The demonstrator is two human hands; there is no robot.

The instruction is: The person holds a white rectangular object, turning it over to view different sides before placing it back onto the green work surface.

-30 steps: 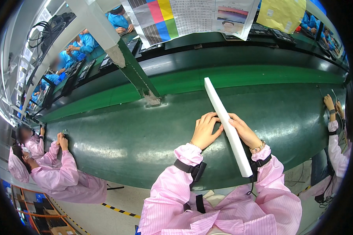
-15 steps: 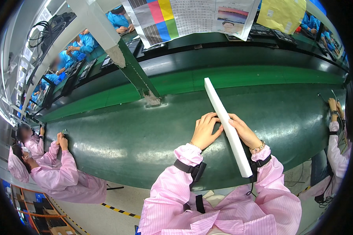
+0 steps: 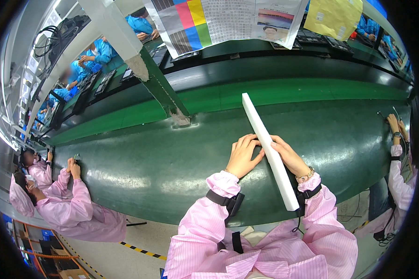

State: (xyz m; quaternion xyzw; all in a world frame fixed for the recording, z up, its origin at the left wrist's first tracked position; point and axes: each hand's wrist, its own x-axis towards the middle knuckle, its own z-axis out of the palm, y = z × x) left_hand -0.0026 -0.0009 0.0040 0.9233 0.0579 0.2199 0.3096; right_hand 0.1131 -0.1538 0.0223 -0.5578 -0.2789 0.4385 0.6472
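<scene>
A long, narrow white bar (image 3: 268, 144), which looks like foam, lies at a slant across the green table, its near end toward my body. On its left side my left hand (image 3: 243, 156) has its fingers bent and close together, with fingertips and thumb against the bar. My right hand (image 3: 291, 158) presses on the right side, its fingertips at the bar's top edge. Between them the two hands hold the bar. Part of the right fingers and the bar's underside are hidden.
The green table (image 3: 172, 172) curves across the view, with a post (image 3: 165, 93) at its far edge. Printed sheets (image 3: 233, 25) hang ahead. Co-workers in pink, one (image 3: 70, 204) at left and another (image 3: 400, 176) at right, sit at the same table.
</scene>
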